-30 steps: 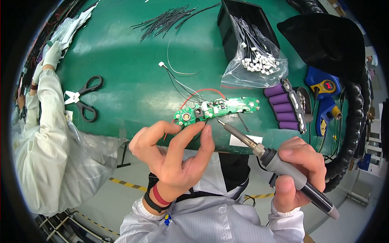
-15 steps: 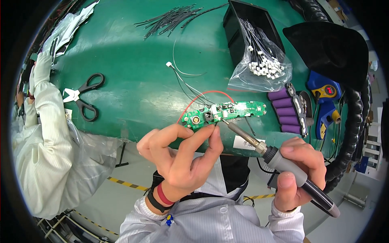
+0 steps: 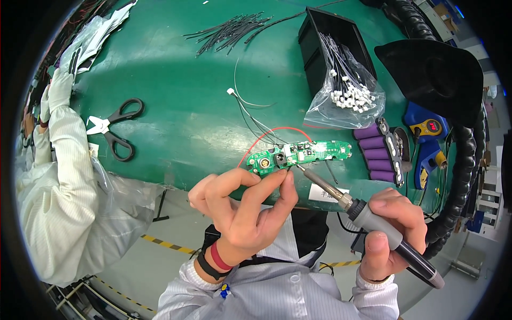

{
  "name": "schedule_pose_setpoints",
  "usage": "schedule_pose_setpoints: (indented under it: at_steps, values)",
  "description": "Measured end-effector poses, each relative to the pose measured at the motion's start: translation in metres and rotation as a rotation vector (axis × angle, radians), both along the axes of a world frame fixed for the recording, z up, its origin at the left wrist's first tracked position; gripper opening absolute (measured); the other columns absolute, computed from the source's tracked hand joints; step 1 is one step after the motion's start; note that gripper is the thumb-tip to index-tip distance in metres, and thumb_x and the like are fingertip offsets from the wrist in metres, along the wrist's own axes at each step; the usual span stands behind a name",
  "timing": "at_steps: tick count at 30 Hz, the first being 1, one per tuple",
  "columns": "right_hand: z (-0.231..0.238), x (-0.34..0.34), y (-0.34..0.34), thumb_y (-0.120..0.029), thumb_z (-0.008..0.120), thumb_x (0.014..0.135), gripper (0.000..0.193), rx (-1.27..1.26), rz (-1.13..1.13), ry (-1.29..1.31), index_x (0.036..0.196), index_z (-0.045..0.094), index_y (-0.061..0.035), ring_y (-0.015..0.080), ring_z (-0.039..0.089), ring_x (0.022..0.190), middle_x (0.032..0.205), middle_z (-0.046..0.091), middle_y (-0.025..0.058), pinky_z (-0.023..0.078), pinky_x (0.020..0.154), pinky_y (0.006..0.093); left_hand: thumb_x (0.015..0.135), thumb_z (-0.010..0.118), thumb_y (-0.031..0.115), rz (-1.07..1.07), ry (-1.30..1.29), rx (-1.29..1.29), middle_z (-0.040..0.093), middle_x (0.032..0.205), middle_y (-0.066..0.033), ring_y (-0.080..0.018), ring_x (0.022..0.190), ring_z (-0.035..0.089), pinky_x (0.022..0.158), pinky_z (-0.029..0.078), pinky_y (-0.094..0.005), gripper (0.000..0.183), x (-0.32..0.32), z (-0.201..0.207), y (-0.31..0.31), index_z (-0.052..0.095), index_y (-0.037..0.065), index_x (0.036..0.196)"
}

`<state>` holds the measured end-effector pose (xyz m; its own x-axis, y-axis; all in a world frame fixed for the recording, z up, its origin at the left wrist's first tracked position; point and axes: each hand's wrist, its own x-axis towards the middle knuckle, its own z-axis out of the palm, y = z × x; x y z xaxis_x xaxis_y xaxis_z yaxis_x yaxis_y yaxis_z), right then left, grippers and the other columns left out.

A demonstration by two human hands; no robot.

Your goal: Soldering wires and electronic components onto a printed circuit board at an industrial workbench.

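Green board [image 3: 306, 153] near table edge [image 3: 178, 180], scissors [image 3: 106, 123] apart

Circuit board [image 3: 332, 150] now positioned near front edge of table [image 3: 181, 106]; scissors [image 3: 108, 125] laid left, battery pack [image 3: 376, 153] set right! Behind board, bin [image 3: 313, 56] placed, connector-lead bag [image 3: 323, 111] tucked partly inside; wire bundle [image 3: 230, 31] spread left of bin.

Near the centre there are one circuit board [image 3: 303, 154], one soldering iron [image 3: 369, 221]; at left, one pair of scissors [image 3: 108, 123]; at upper right, one black bin [image 3: 313, 61]; below, two wristbands [image 3: 220, 257].
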<state>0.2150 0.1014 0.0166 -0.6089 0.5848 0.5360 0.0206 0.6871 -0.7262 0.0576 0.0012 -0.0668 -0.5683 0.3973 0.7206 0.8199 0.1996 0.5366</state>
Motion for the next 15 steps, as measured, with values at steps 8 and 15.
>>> schedule_pose_setpoints:
  at_steps: [8, 15]
  values:
    - [-0.0004, -0.0035, 0.0019, -0.019, 0.076, 0.084, 0.034, 0.042, -0.011, -0.009, 0.103, 0.063, 0.0061, 0.024, 0.065, 0.061, 0.077, 0.069, 0.0145, 0.052, 0.057, 0.0328, 0.064, 0.09, 0.016, -0.02, -0.003, 0.005, 0.05, 0.092, 0.0053, -0.0171, 0.091, 0.043, 0.081, 0.031, -0.032, 0.027, 0.0, -0.0023, 0.0005, 0.078, 0.02, 0.087]
    - [0.0022, -0.0051, 0.0014, -0.019, 0.076, 0.084, 0.034, 0.052, -0.004, -0.017, 0.102, 0.063, 0.0062, 0.0235, 0.064, 0.059, 0.075, 0.068, 0.0135, 0.051, 0.056, 0.0329, 0.064, 0.09, 0.017, -0.028, 0.006, 0.02, 0.05, 0.091, 0.0059, -0.0175, 0.091, 0.042, 0.081, 0.032, -0.032, 0.028, -0.0006, -0.005, 0.0009, 0.078, 0.02, 0.088]
